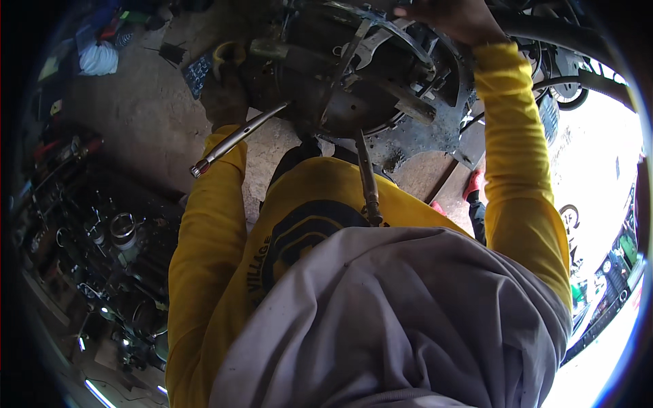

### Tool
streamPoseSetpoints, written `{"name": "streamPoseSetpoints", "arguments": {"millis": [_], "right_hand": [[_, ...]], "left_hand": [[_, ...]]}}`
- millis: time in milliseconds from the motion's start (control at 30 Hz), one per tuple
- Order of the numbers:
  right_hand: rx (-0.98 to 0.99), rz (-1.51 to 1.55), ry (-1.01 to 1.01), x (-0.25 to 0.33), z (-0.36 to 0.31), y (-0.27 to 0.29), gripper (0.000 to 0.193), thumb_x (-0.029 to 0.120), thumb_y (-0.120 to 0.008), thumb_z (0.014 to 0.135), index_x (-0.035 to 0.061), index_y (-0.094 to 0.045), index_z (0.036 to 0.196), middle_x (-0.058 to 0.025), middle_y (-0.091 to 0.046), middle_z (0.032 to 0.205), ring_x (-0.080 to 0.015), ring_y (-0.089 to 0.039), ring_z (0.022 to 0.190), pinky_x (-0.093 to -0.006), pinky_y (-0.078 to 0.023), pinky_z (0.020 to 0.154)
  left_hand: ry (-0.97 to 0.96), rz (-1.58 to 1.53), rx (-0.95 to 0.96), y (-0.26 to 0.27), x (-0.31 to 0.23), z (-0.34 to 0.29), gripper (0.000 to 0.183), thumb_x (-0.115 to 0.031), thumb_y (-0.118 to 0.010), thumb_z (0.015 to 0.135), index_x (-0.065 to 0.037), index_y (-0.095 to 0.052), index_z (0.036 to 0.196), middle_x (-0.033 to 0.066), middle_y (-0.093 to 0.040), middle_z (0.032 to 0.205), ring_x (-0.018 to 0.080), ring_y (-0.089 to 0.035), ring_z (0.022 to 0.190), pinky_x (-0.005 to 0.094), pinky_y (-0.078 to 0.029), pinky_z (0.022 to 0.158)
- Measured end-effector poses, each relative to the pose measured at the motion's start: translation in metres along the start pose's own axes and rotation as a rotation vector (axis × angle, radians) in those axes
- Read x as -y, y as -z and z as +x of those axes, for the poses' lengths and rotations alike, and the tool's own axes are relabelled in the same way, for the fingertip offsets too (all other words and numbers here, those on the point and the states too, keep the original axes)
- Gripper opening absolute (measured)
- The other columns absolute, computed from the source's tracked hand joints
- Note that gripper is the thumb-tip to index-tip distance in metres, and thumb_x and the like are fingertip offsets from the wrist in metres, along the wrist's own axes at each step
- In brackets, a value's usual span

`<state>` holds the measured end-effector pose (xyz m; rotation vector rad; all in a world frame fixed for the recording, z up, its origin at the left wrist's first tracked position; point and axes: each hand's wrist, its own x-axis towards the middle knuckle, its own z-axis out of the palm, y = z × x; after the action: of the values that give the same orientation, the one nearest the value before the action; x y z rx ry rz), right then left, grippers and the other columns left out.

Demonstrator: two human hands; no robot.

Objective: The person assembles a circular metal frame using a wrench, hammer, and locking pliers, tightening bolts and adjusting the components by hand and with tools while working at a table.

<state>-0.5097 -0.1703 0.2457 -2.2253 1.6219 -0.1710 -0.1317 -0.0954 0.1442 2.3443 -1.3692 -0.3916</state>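
Observation:
A large round dark metal assembly [309, 85], with curved ribs and a forked bracket [371, 51], is in front of me. My right hand [462, 19] is at its upper right edge, one digit stretched out to the left over the metal; the other fingers are cut off by the picture's top. My left hand [224, 98] is in shadow at the assembly's left side, just below a yellowish ring-shaped piece [229, 53]. Whether its fingers hold that piece is too dark to see. A slim steel bar [238, 139] with a reddish end slants over my left wrist. Another worn bar [367, 177] points towards my chest.
Dark mechanical parts and a metal cup [124, 230] crowd the lower left. A white bundle [98, 58] lies on the concrete floor. At the right are hoses [578, 80], a red shoe [474, 183] on a dark-trousered leg, and a bright outdoor area.

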Motion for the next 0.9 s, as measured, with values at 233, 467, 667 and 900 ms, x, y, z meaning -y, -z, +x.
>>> {"name": "streamPoseSetpoints", "arguments": {"millis": [233, 467, 667, 900], "right_hand": [[-0.242, -0.421, 0.731, -0.018, 0.064, -0.021, 0.053, 0.056, -0.07, 0.079, 0.0041, -0.07, 0.071, -0.0141, -0.063, 0.07, -0.0302, -0.061, 0.072, -0.0459, -0.048, 0.071], [0.338, -0.158, 0.407, 0.031, 0.096, -0.007, 0.051, 0.054, -0.065, 0.085, 0.005, -0.074, 0.074, -0.0133, -0.069, 0.077, -0.0294, -0.064, 0.072, -0.0442, -0.049, 0.073], [0.197, -0.201, 0.524, 0.022, 0.106, -0.028, 0.045, 0.049, -0.067, 0.085, 0.005, -0.075, 0.082, -0.0134, -0.071, 0.082, -0.0289, -0.065, 0.081, -0.0438, -0.049, 0.077], [0.239, -0.176, 0.44, 0.033, 0.099, -0.022, 0.042, 0.046, -0.067, 0.084, 0.0043, -0.075, 0.084, -0.0122, -0.071, 0.087, -0.0287, -0.065, 0.084, -0.0429, -0.05, 0.08]], "left_hand": [[-0.007, -0.022, 0.015, -0.008, 0.006, 0.008, 0.059, -0.056, -0.051, 0.09, -0.004, -0.067, 0.112, 0.0275, -0.066, 0.109, 0.0479, -0.06, 0.106, 0.0543, -0.045, 0.088], [-0.056, -0.066, -0.004, -0.006, 0.004, 0.005, 0.057, -0.054, -0.054, 0.088, -0.004, -0.067, 0.112, 0.0266, -0.067, 0.106, 0.0475, -0.061, 0.103, 0.0539, -0.046, 0.086], [0.007, -0.035, 0.011, -0.007, 0.007, 0.006, 0.059, -0.055, -0.053, 0.089, -0.005, -0.067, 0.115, 0.026, -0.066, 0.11, 0.0467, -0.061, 0.105, 0.0529, -0.046, 0.087], [-0.045, -0.02, 0.003, -0.007, 0.013, 0.007, 0.057, -0.054, -0.049, 0.09, -0.007, -0.066, 0.118, 0.0268, -0.066, 0.11, 0.047, -0.061, 0.106, 0.0518, -0.046, 0.09]]}}
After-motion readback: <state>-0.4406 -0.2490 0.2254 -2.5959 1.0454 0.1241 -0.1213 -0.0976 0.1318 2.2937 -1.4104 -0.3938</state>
